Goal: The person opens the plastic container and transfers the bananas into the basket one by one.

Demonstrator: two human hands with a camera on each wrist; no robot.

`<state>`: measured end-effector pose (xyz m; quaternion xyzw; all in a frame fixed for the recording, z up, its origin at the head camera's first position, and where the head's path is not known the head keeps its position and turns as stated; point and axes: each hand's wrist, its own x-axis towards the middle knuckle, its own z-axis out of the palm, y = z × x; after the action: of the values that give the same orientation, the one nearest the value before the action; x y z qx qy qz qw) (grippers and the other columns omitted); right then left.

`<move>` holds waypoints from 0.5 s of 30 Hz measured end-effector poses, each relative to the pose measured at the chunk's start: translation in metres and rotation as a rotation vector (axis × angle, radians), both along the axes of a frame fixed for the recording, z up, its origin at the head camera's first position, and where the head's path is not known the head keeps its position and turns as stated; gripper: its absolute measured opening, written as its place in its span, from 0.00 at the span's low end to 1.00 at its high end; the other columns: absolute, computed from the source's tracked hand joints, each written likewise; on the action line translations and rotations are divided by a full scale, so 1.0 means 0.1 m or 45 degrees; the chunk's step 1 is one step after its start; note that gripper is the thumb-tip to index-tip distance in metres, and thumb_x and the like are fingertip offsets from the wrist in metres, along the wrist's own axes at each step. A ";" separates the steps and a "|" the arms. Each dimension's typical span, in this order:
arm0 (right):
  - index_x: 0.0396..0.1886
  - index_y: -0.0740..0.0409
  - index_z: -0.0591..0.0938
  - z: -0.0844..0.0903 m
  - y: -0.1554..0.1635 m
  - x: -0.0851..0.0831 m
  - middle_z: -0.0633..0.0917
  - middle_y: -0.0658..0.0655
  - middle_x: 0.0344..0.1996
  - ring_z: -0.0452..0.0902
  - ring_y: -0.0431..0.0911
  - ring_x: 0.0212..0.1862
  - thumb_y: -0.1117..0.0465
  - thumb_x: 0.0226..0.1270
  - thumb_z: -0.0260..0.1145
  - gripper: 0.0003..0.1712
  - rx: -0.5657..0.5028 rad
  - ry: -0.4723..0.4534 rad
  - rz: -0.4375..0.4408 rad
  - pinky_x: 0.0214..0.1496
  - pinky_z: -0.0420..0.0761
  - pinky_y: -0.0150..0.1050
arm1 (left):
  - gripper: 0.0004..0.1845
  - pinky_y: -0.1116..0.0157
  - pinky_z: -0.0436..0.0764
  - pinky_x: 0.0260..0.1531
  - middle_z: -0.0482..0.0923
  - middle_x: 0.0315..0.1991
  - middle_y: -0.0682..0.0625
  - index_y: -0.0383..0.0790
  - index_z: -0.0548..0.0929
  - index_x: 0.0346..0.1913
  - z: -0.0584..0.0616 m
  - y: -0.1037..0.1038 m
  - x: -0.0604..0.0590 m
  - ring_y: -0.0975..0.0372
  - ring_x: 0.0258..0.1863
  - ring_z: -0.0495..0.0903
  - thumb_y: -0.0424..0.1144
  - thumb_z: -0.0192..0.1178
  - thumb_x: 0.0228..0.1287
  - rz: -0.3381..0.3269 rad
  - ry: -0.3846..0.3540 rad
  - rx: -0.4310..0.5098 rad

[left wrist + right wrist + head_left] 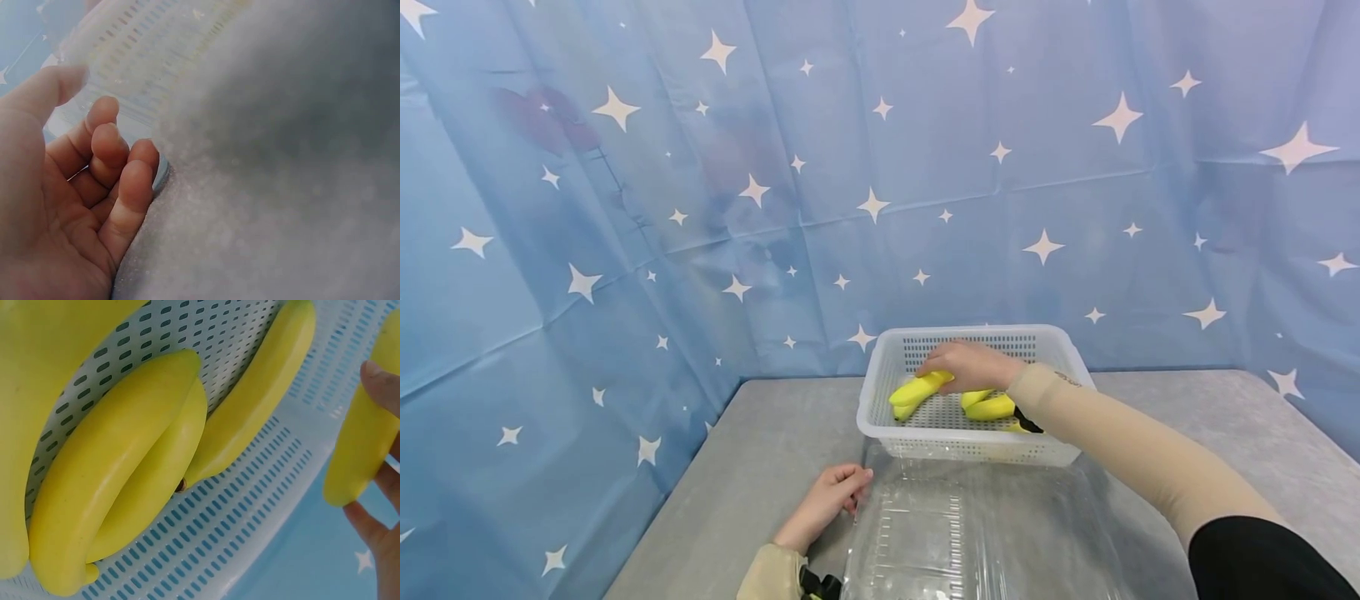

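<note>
Over the left part of a white perforated plastic basket [868,408], my right hand [973,365] grips a yellow banana [362,444] between thumb and fingers. Below the held banana, another yellow banana [906,411] shows in the basket. Several more bananas [119,444] lie in the basket, partly hidden by my right forearm in the head view. My left hand [827,497] rests beside the left edge of a clear plastic clamshell box [917,542]. Its fingers are loosely curled with the thumb apart, and nothing is held in the left wrist view.
A grey tabletop [775,417] bears the basket and the box. The clear box lies in front of the basket, its see-through edges hard to make out. Behind the table hangs a blue curtain [820,250] with white stars.
</note>
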<state>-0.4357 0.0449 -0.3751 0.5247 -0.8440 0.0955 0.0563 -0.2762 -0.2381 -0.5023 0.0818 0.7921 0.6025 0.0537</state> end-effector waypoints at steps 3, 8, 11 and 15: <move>0.58 0.45 0.81 -0.02 0.01 -0.01 0.82 0.46 0.52 0.75 0.47 0.56 0.62 0.57 0.74 0.27 0.007 -0.006 -0.007 0.58 0.74 0.48 | 0.22 0.69 0.75 0.21 0.72 0.18 0.55 0.30 0.75 0.26 0.00 0.00 0.00 0.66 0.18 0.70 0.47 0.58 0.69 0.001 -0.002 0.000; 0.59 0.46 0.81 -0.04 0.01 -0.02 0.82 0.46 0.53 0.74 0.46 0.56 0.63 0.57 0.74 0.28 0.004 -0.031 0.008 0.59 0.73 0.48 | 0.22 0.69 0.75 0.20 0.72 0.18 0.55 0.28 0.75 0.26 0.00 0.01 0.01 0.66 0.18 0.70 0.46 0.58 0.69 0.004 -0.006 0.003; 0.58 0.48 0.81 -0.05 0.01 -0.03 0.82 0.47 0.52 0.75 0.47 0.56 0.63 0.57 0.75 0.28 -0.003 -0.026 0.024 0.59 0.73 0.48 | 0.23 0.70 0.74 0.20 0.72 0.19 0.55 0.25 0.74 0.27 0.00 0.01 0.01 0.65 0.17 0.70 0.46 0.58 0.69 0.005 -0.011 0.004; 0.58 0.48 0.81 -0.06 0.01 -0.05 0.82 0.48 0.52 0.75 0.47 0.56 0.62 0.57 0.75 0.27 0.003 0.004 0.036 0.59 0.73 0.48 | 0.23 0.70 0.74 0.20 0.72 0.19 0.55 0.24 0.74 0.28 -0.01 0.01 0.00 0.65 0.17 0.70 0.46 0.57 0.69 0.000 0.004 0.000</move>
<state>-0.4410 0.0457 -0.3810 0.5367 -0.8366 0.0945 0.0557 -0.2759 -0.2372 -0.5030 0.0828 0.7922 0.6023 0.0523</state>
